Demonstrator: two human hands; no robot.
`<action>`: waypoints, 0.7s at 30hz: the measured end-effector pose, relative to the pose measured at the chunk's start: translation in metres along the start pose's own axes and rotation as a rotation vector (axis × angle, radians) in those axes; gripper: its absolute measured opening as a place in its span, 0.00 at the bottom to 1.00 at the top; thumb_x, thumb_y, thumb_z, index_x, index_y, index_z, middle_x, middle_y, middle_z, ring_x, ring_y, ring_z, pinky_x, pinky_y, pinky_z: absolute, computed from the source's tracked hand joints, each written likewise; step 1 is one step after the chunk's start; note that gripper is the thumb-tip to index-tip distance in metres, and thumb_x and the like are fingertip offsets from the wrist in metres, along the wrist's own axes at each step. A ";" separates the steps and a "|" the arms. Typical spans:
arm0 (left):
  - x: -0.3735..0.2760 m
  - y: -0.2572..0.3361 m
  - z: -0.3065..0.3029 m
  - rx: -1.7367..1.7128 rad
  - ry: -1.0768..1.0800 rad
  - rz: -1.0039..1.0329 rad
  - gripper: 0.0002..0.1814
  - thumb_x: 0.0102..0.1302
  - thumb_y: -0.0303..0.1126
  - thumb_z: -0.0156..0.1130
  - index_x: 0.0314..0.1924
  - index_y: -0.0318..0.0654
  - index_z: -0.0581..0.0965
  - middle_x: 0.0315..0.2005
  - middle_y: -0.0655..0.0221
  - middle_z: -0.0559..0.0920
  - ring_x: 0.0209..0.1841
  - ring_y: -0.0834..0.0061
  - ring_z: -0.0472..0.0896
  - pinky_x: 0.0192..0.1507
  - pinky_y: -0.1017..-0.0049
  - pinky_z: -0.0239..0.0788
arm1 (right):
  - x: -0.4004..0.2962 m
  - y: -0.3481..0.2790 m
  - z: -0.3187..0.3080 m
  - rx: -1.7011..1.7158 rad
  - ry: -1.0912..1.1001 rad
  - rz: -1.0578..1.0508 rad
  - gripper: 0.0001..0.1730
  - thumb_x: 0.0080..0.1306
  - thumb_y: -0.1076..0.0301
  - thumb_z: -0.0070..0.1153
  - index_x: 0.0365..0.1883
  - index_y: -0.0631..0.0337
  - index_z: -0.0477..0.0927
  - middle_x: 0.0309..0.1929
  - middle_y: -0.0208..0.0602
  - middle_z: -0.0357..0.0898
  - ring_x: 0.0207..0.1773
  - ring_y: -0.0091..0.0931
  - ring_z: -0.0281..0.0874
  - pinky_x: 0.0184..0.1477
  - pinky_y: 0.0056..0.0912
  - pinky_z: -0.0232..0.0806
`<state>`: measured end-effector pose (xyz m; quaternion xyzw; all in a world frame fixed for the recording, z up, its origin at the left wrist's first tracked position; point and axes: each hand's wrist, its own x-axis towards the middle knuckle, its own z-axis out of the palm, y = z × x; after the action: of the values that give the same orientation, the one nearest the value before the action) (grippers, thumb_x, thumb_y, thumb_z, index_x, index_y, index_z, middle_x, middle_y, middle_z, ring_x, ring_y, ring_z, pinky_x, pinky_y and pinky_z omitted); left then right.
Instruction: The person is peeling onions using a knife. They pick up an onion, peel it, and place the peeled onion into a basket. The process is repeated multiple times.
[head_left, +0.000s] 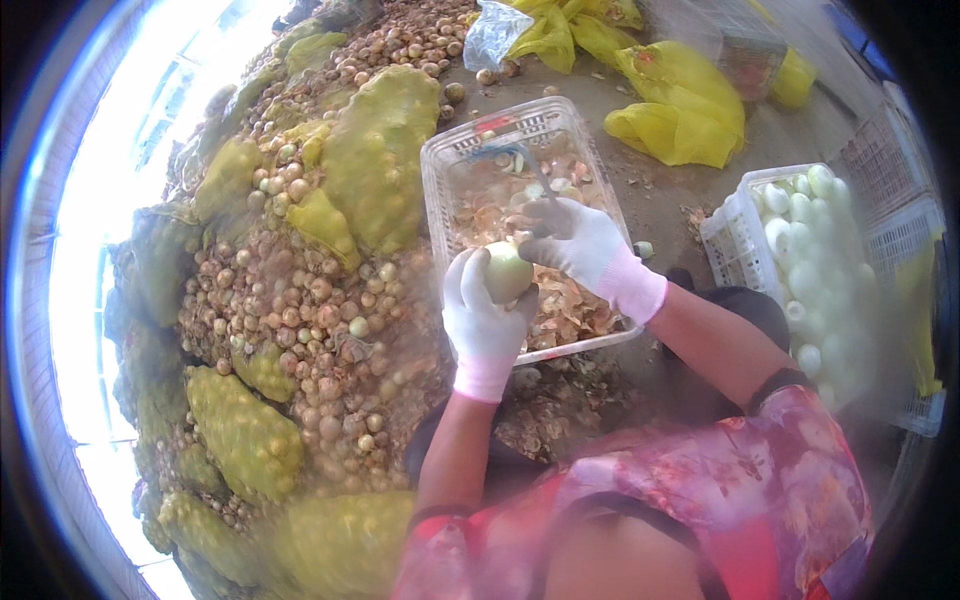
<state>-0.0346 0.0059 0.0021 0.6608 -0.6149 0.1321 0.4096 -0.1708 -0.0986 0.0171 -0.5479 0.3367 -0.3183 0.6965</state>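
Observation:
My left hand (486, 319), in a white glove with a pink cuff, grips a pale peeled onion (508, 273) over a plastic crate. My right hand (574, 244), gloved the same way, touches the onion's upper right side with its fingertips. A thin dark tool (537, 171), possibly a knife, sticks out from the fingers of that hand; its exact kind is unclear. Below both hands, the white crate (581, 349) holds loose onion skins (564, 309) and cut onion pieces (559, 184).
Unpeeled onions (315, 300) lie heaped at the left among filled yellow-green mesh sacks (382, 157). At the right, a white crate (742, 259) is full of peeled onions (802, 247). Yellow bags (679, 105) lie on the floor beyond, near stacked crates (881, 154).

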 end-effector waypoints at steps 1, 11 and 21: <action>-0.001 0.000 0.002 -0.012 0.004 0.028 0.41 0.40 0.30 0.79 0.57 0.36 0.71 0.50 0.57 0.76 0.48 0.55 0.80 0.48 0.64 0.77 | 0.002 -0.001 -0.003 0.003 0.005 -0.012 0.27 0.60 0.70 0.67 0.57 0.66 0.76 0.48 0.37 0.81 0.50 0.24 0.78 0.53 0.27 0.71; 0.009 0.001 -0.005 -1.105 0.004 -0.914 0.36 0.55 0.35 0.77 0.61 0.37 0.69 0.50 0.63 0.77 0.49 0.66 0.80 0.51 0.66 0.78 | -0.010 -0.022 -0.014 0.360 0.033 0.078 0.23 0.62 0.74 0.62 0.57 0.64 0.78 0.39 0.33 0.83 0.34 0.18 0.77 0.38 0.21 0.70; 0.005 -0.011 -0.006 -1.719 0.070 -1.410 0.35 0.59 0.58 0.69 0.59 0.44 0.72 0.49 0.66 0.79 0.51 0.63 0.79 0.52 0.61 0.78 | -0.007 0.003 -0.016 -0.382 0.012 -0.179 0.16 0.61 0.68 0.68 0.45 0.62 0.81 0.38 0.31 0.83 0.38 0.23 0.79 0.43 0.30 0.73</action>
<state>-0.0217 0.0055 0.0050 0.3545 0.0235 -0.5817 0.7317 -0.1871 -0.1011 0.0123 -0.6960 0.3450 -0.3124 0.5468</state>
